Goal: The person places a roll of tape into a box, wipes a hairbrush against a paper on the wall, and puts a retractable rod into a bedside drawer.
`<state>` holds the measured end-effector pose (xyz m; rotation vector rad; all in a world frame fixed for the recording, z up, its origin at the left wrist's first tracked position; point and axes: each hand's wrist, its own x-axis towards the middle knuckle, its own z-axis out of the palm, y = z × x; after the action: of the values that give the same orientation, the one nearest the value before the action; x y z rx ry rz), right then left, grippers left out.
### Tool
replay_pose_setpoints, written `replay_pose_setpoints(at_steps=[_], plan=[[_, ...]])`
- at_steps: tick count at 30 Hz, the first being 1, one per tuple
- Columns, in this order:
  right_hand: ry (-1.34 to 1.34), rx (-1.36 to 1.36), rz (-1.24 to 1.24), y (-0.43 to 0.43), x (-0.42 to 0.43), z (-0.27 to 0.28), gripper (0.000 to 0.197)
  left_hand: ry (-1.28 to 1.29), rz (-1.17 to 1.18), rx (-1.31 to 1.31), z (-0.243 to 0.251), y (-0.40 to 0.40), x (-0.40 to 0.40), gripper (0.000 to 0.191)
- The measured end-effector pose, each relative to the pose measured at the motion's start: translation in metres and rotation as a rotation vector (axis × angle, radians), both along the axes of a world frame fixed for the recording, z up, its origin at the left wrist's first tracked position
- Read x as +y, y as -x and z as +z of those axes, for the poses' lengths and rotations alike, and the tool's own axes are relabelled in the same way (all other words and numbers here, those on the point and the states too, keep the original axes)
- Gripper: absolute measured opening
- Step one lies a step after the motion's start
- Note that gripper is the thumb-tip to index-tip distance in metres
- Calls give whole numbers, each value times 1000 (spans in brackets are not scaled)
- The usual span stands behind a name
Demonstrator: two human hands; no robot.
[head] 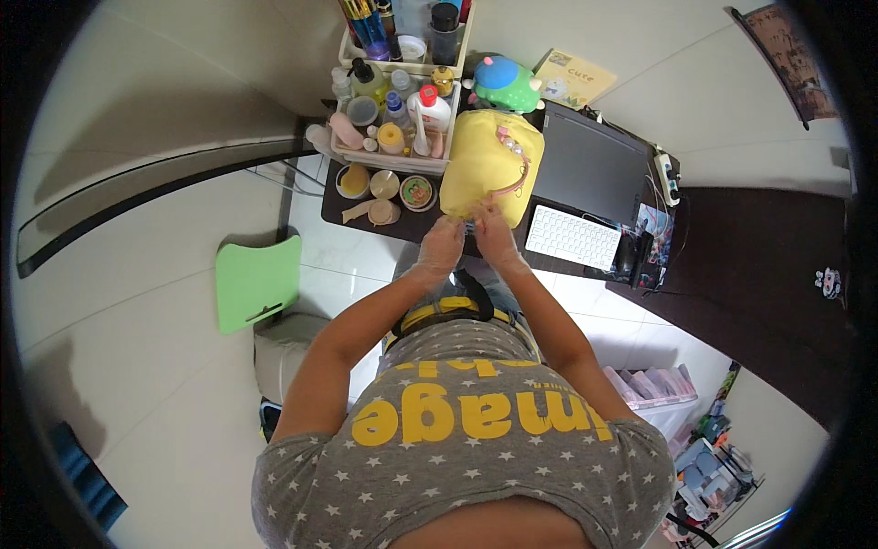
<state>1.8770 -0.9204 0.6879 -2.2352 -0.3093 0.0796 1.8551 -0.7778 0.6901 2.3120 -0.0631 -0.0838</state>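
Observation:
A yellow pouch-like bag (pixel 473 158) lies on the dark desk, with a pink beaded strap (pixel 523 165) curving over its right side. At the bag's near edge, my left hand (pixel 442 241) and my right hand (pixel 494 230) are close together, both in thin clear gloves. The fingers of both are bent at the bag's bottom edge. My right fingertips lie on the yellow material near the lower end of the strap. What the left fingertips hold is too small to tell.
Left of the bag are round jars (pixel 417 193), a beige roll (pixel 383 212) and a white tray (pixel 391 162) of bottles. A green plush toy (pixel 507 86) sits behind it. To the right are a closed laptop (pixel 590 161), a white keyboard (pixel 573 237) and cables.

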Motion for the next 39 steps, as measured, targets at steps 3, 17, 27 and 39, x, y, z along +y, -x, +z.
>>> replay_pose_setpoints(at_steps=[3, 17, 27, 39], plan=[[-44, 170, 54, 11, -1, 15, 28, -3, -41, -18, 18, -5, -1, 17], [-80, 163, -226, -6, 12, -11, 12, -173, -355, -251, 39, -33, 9, 21], [-108, 309, -266, -12, 3, 10, 19, -549, -398, -308, 17, -41, 8, 16], [141, 277, -14, -28, 6, 12, 20, -156, -290, -274, -14, -36, 29, 24]])
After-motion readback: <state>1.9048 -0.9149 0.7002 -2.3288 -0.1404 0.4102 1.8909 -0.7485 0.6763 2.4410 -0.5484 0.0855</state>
